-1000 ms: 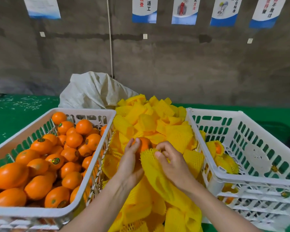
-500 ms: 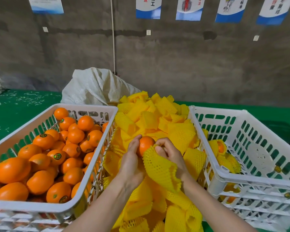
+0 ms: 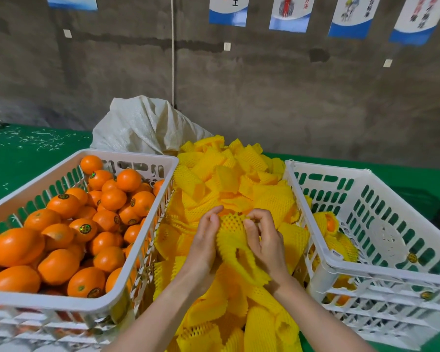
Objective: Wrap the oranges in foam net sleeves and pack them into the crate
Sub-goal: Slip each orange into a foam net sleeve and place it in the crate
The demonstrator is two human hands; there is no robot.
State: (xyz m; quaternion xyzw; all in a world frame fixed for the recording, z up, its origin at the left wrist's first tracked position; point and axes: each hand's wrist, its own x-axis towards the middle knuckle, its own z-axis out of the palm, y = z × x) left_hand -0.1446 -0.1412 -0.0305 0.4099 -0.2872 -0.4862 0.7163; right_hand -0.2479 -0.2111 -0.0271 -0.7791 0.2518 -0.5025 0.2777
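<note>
Closing foam net sleeve (image 3: 231, 226) over the orange, visible a moment ago, now hidden; left hand (image 3: 204, 241) and right hand (image 3: 264, 241) grips holding the sleeve; nearing transfer to crate (image 3: 335, 266).

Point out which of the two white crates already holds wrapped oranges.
The crate on the right: a few oranges in yellow foam net sleeves lie in it. The left crate is full of bare oranges.

Bare grey concrete wall (image 3: 264, 97) hung with posters (image 3: 290, 13), green tabletop (image 3: 23, 153).
</note>
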